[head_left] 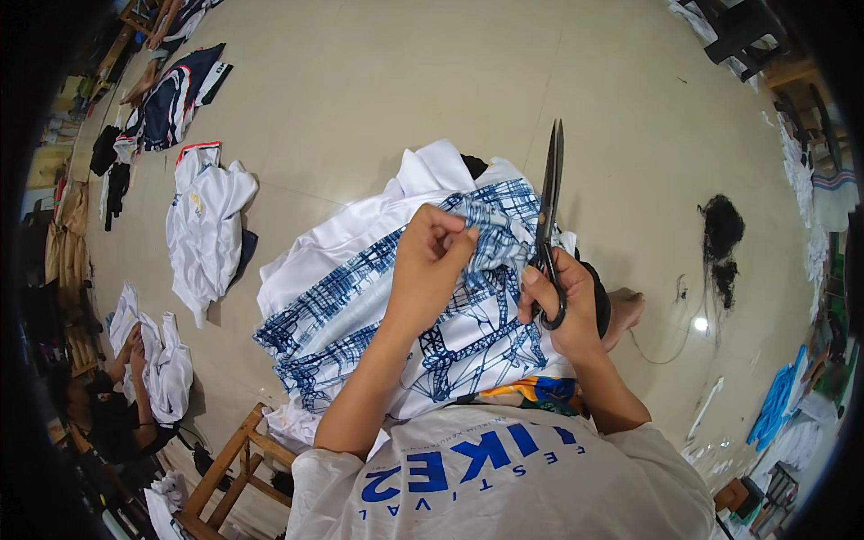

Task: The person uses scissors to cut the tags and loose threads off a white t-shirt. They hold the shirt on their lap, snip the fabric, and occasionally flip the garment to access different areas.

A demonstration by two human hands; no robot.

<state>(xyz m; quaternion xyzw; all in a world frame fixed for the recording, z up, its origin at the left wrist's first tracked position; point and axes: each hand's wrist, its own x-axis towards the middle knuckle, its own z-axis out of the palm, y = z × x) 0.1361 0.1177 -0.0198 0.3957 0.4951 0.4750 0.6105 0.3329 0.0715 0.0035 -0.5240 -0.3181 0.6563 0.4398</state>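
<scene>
Across my lap lies a white garment with a blue line pattern (468,337). My left hand (430,261) pinches a gathered fold of its patterned cloth between thumb and fingers. Close by on the right, my right hand (569,301) has its fingers through the handles of a pair of large dark scissors (551,198). The blades point up and away from me and lie together. Thumb and fingers of that hand also come near the bunched edge of the cloth; whether they grip it I cannot tell. White fabric (360,216) spreads out beyond the patterned part.
A white shirt (205,225) lies on the floor at left, with dark striped garments (175,99) farther off. Another person (126,387) handles white cloth at lower left, near a wooden stool (238,468). A tangle of black thread (720,236) lies at right. Blue cloth (776,396) is beyond.
</scene>
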